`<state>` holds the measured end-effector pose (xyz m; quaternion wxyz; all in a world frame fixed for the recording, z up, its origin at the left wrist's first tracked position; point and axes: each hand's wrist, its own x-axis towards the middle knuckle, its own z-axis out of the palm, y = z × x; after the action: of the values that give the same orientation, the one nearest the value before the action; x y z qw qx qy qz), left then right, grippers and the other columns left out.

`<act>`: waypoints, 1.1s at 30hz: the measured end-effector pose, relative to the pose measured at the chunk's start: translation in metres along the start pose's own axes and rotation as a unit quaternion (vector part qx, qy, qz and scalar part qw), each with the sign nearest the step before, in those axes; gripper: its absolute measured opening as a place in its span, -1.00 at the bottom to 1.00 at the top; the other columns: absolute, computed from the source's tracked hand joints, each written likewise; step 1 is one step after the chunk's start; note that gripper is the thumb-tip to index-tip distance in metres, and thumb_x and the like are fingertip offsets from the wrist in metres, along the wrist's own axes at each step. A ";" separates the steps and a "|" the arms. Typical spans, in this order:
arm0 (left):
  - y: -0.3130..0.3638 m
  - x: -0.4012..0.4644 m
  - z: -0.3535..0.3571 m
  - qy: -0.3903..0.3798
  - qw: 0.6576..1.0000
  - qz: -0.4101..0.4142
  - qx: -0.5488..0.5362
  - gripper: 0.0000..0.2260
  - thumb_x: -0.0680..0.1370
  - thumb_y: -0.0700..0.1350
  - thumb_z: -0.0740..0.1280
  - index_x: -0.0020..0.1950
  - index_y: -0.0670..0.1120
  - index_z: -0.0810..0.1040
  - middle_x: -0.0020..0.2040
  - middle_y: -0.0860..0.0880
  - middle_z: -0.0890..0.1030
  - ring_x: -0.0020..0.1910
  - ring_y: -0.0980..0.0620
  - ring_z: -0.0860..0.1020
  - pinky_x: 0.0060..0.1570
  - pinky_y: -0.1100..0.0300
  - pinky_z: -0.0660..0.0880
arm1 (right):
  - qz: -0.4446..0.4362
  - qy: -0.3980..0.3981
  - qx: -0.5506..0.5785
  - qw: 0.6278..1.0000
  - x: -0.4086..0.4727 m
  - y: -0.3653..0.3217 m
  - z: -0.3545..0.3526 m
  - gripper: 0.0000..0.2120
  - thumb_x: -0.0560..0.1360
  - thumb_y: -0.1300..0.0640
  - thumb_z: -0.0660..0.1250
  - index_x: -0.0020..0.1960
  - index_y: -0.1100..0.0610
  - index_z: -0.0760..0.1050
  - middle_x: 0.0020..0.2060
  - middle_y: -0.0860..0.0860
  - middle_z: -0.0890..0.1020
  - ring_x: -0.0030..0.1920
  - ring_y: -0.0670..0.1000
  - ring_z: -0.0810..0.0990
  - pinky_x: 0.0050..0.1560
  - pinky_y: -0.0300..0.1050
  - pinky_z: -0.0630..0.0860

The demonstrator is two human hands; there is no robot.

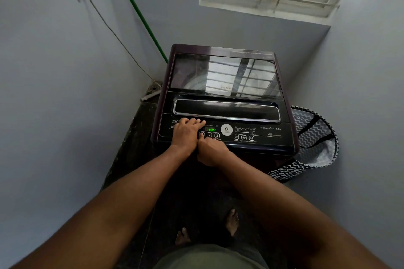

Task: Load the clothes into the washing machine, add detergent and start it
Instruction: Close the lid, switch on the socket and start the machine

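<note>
Two hands on washing machine (225, 98) panel facing viewer; left hand (185, 132) flat, right hand (211, 152) curled, forefinger pressing

The control panel (262, 135) of the washing machine (223, 98) has a green display (211, 129) reading "on", buttons "2" (209, 135) and "3" (216, 135), a round badge (226, 129) with "6", and "6.5 kg" (278, 128) at the right; smaller labels are too small to read

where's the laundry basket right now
In the head view, the laundry basket stands on the floor at the washing machine's right side, against the wall.
</note>
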<state>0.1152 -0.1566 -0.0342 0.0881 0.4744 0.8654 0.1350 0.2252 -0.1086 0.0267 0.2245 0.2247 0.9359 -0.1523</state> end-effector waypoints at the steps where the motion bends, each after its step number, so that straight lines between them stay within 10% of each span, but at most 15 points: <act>1: 0.000 0.000 0.000 0.000 1.000 0.000 0.000 -0.56 0.60 -0.02 0.28 0.49 0.12 0.37 0.39 0.07 0.46 0.33 -0.08 0.34 0.32 0.02 0.34 | -0.001 -0.001 -0.001 1.000 0.001 0.000 0.000 -0.45 0.59 0.17 0.18 0.53 0.26 0.14 0.43 0.30 0.34 0.23 0.27 0.54 0.13 0.19 0.52; 33: -0.003 0.001 0.006 0.007 1.000 0.000 -0.006 -0.56 0.60 0.00 0.29 0.49 0.12 0.37 0.39 0.07 0.46 0.33 -0.08 0.34 0.33 0.02 0.33 | 0.006 -0.001 0.016 1.000 0.000 -0.001 0.004 -0.43 0.59 0.19 0.16 0.55 0.27 0.08 0.43 0.31 0.34 0.26 0.30 0.51 0.21 0.21 0.49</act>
<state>0.1138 -0.1569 -0.0405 0.0855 0.4730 0.8650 0.1437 0.2262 -0.1113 0.0239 0.2231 0.2342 0.9316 -0.1660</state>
